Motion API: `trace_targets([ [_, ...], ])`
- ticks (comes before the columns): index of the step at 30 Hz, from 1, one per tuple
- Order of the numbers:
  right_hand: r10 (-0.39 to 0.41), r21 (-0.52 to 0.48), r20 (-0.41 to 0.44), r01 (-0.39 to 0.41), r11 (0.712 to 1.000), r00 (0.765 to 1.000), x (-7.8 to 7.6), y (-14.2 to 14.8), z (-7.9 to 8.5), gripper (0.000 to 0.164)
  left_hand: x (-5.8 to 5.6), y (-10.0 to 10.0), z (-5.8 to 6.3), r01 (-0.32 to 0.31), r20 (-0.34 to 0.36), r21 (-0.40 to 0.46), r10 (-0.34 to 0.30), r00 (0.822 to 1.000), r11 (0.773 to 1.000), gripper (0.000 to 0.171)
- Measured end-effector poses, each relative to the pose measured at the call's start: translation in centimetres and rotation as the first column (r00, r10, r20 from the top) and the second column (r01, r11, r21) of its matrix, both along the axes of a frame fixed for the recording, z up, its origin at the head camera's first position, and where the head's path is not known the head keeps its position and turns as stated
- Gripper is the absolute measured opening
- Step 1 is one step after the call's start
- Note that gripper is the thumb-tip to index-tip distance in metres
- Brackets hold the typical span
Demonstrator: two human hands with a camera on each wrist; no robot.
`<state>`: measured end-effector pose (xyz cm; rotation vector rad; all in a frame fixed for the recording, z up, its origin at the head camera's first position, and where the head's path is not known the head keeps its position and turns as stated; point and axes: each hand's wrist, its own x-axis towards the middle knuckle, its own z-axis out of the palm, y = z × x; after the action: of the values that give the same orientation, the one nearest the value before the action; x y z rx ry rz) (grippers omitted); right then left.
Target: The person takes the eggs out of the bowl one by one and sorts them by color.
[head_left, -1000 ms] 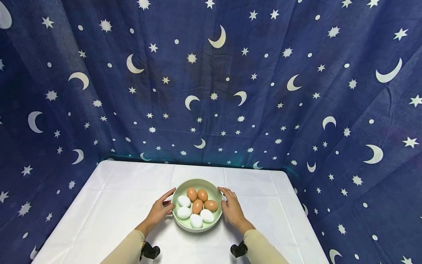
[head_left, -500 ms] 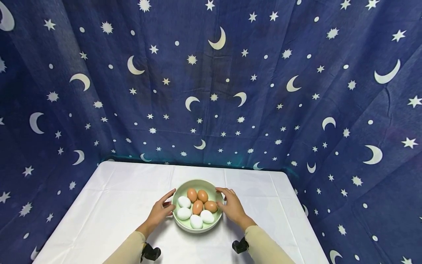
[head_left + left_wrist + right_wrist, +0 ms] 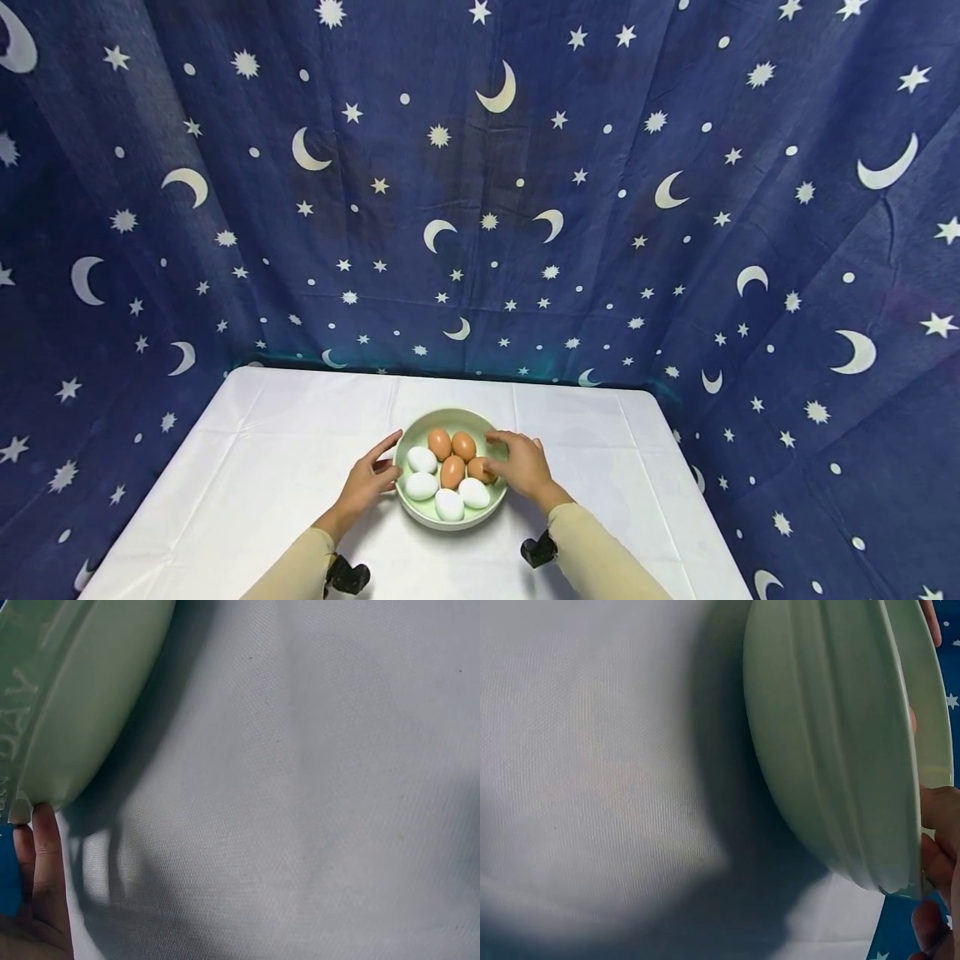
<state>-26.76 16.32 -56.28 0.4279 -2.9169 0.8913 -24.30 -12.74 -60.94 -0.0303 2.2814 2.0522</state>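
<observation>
A pale green bowl [image 3: 453,525] stands on the white cloth with several brown eggs [image 3: 453,472] and several white eggs [image 3: 449,505] in it. My left hand [image 3: 362,485] lies along the bowl's left side, index finger and thumb spread at the rim. Its fingers [image 3: 46,855] reach the bowl's outside wall [image 3: 105,712] in the left wrist view. My right hand [image 3: 527,468] is over the right rim, fingers reaching inside, thumb overlapping the rightmost brown egg [image 3: 477,472]. In the right wrist view its fingers [image 3: 939,814] hang past the bowl's edge, and most eggs are hidden.
The table [image 3: 285,425] has a white cloth with fold lines. Behind and beside it hangs a dark blue curtain [image 3: 480,183] with moons and stars. Black wrist cameras [image 3: 348,575] sit below both sleeves.
My right hand has moved left from the bowl's right rim to over its inside, at the rightmost brown egg. My left hand and the bowl have stayed almost in place.
</observation>
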Motion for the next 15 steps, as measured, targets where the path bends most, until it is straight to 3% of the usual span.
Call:
trace_targets([
  [8,-0.004,0.070,0.005,0.004,0.998,1.000,0.0,-0.5,-0.1,0.048,0.0,0.0,0.0,-0.006,0.001,-0.006,0.006,1.000,1.000,0.063],
  [15,0.004,0.142,0.037,-0.009,0.990,0.999,0.2,-1.1,0.0,0.049,1.6,0.4,3.1,0.008,-0.014,0.014,-0.007,1.000,1.000,0.061],
])
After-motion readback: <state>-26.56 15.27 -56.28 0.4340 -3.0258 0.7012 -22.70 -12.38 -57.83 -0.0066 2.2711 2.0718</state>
